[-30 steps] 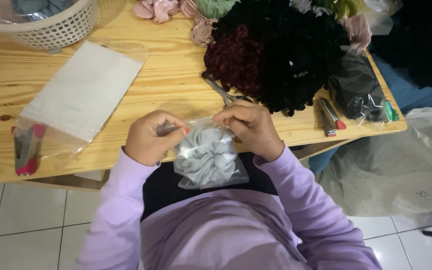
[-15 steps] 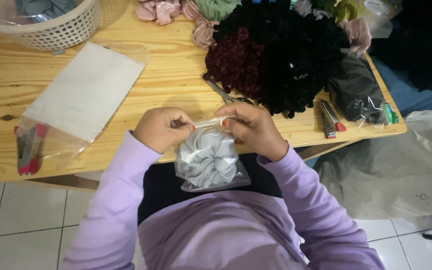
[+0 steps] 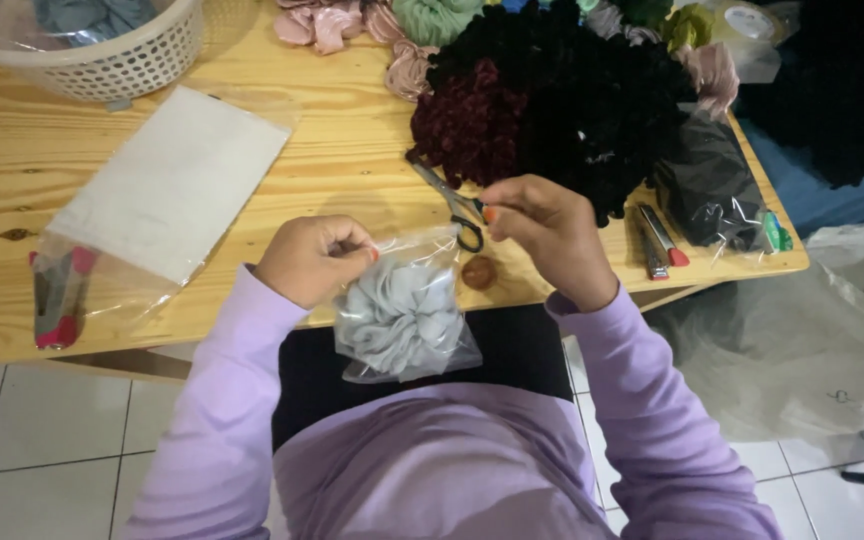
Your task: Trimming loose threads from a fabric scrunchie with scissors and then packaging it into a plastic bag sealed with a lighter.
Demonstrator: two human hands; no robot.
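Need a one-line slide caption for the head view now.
Left hand holds a clear bag with a grey scrunchie; right hand hovers by scissors.

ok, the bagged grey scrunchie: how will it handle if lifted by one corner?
Probably floppy: the clear bag sags below the left hand, which pinches its top edge. Likely light for its size, since that pinch alone carries it; the right hand is off it. The glossy film looks slippery, and the grey scrunchie soft, hardly fragile.

Left hand (image 3: 314,258) pinching bagged grey scrunchie (image 3: 399,315), right hand (image 3: 544,232) beside scissors (image 3: 449,197).
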